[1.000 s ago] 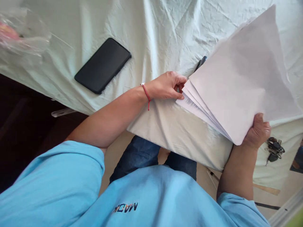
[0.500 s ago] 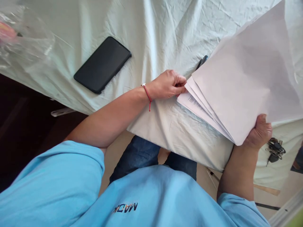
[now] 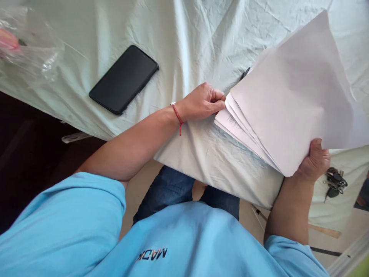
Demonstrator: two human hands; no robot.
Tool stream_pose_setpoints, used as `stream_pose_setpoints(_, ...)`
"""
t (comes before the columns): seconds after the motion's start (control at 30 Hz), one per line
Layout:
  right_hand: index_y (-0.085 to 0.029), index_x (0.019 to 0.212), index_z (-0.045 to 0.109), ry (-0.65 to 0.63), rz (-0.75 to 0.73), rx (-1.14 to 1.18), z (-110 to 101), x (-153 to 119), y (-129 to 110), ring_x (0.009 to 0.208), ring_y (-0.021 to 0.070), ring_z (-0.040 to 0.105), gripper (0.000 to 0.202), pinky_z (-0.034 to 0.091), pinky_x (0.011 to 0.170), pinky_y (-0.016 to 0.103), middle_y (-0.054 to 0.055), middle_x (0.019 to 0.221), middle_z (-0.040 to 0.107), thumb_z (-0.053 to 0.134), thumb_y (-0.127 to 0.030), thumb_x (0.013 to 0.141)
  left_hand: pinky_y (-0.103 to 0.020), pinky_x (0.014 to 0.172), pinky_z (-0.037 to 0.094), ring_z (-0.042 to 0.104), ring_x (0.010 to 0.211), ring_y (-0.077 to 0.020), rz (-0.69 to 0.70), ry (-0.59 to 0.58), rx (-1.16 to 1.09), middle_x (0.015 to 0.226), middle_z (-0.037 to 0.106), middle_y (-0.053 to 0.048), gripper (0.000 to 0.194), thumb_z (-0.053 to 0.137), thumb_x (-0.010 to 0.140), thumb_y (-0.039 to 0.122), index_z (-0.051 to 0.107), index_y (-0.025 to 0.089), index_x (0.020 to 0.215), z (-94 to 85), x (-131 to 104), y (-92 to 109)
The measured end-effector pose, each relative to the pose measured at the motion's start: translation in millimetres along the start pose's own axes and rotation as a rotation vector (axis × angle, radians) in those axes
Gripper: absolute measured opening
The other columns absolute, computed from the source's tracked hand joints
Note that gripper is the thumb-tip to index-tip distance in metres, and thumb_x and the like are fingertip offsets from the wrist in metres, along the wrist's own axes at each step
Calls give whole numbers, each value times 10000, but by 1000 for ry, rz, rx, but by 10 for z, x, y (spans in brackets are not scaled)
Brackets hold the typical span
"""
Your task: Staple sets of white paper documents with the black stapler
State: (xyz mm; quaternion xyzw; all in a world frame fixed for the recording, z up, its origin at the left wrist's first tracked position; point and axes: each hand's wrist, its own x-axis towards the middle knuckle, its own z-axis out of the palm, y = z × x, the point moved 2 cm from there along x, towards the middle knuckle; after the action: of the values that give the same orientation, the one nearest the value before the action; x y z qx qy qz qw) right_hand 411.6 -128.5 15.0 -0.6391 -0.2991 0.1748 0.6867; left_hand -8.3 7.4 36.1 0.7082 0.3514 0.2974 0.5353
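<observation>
Papers [image 3: 291, 96] slant across the right of the frame over the cloth-covered table [image 3: 207, 46], the right hand [image 3: 314, 163] clamping their lower edge thumb-on-top, seemingly for support, while the left hand [image 3: 200, 102] pinches their left corner between its fingers, apparently to control the fanned layers

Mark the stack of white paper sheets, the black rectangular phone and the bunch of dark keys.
Stack of white paper sheets [image 3: 288, 100], head view: top sheet's middle.
Black rectangular phone [image 3: 123, 79], head view: middle of the screen.
Bunch of dark keys [image 3: 334, 180], head view: middle of the bunch.
</observation>
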Motion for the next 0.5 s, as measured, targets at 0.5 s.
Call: stream_pose_setpoints(0.5, -289, 942, 773, -1, -139, 111, 133, -62, -200, 1488, 412, 772, 752, 752, 1191, 656, 63, 1213, 879, 1140, -779, 505, -316, 743, 519, 665, 872, -173, 178, 189, 5, 772, 406, -1, 813, 633, 1182, 877, 447, 226, 732, 32, -17, -141)
